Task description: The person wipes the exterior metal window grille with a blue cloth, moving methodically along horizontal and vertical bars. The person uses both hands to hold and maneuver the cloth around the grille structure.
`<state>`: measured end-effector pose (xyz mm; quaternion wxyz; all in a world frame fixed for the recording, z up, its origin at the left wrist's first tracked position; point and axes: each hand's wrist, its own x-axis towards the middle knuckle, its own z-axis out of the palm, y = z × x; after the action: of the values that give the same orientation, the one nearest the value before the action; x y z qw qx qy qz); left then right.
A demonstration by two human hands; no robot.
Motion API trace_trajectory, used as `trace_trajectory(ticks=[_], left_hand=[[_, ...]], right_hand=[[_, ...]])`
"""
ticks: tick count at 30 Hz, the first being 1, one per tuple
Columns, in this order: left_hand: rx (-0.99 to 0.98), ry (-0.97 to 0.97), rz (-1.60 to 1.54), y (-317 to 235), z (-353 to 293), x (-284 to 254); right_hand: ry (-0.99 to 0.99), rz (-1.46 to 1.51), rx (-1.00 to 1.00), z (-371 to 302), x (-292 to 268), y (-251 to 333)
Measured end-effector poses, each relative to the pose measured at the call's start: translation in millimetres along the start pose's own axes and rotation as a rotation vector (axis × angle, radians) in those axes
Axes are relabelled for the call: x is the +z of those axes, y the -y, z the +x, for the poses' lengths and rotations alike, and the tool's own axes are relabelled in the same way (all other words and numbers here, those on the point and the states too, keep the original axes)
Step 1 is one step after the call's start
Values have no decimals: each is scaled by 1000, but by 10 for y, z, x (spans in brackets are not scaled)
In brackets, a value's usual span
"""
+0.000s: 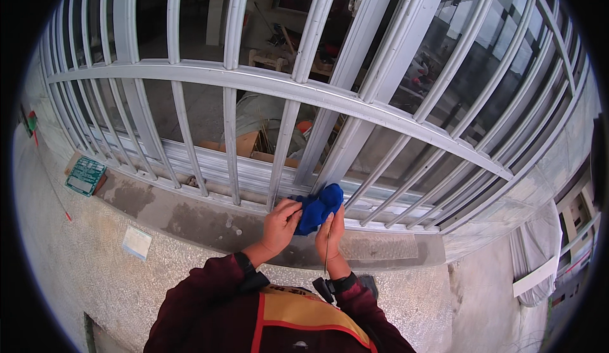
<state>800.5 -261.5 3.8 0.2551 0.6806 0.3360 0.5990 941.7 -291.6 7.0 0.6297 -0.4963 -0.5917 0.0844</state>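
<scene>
A bunched blue cloth is held between my two hands, close to the foot of the metal window bars. My left hand pinches its left side with the fingertips. On the other side, my right hand grips the cloth near its lower right edge. A thin dark cord or rod runs down along my right hand toward the wrist; its upper end is hidden at the fingers. Behind the cloth lie the window frame and the ledge.
A curved metal rail crosses the bars. The stone sill has damp patches. A green sign stands at the left, and a pale card is on the speckled wall below. White sheeting hangs at the right.
</scene>
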Motion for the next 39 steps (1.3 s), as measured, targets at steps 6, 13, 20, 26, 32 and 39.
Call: trace_trajectory(ticks=[6, 13, 20, 26, 32, 39], left_hand=[[196, -194, -58, -527, 289, -533], [281, -312, -60, -706, 1287, -755], [274, -318, -37, -558, 1624, -690], [125, -252, 6, -27, 1136, -573], [-211, -30, 360, 556, 162, -549], [-238, 136, 258, 385, -179, -647]], right_hand=[[44, 121, -235, 512, 102, 872], [17, 17, -239, 1353, 734, 1059], [-42, 243, -203, 1570, 1105, 1048], [58, 215, -94, 989, 1203, 315], [163, 146, 235, -121, 1338, -537], [276, 14, 2, -80, 923, -434]])
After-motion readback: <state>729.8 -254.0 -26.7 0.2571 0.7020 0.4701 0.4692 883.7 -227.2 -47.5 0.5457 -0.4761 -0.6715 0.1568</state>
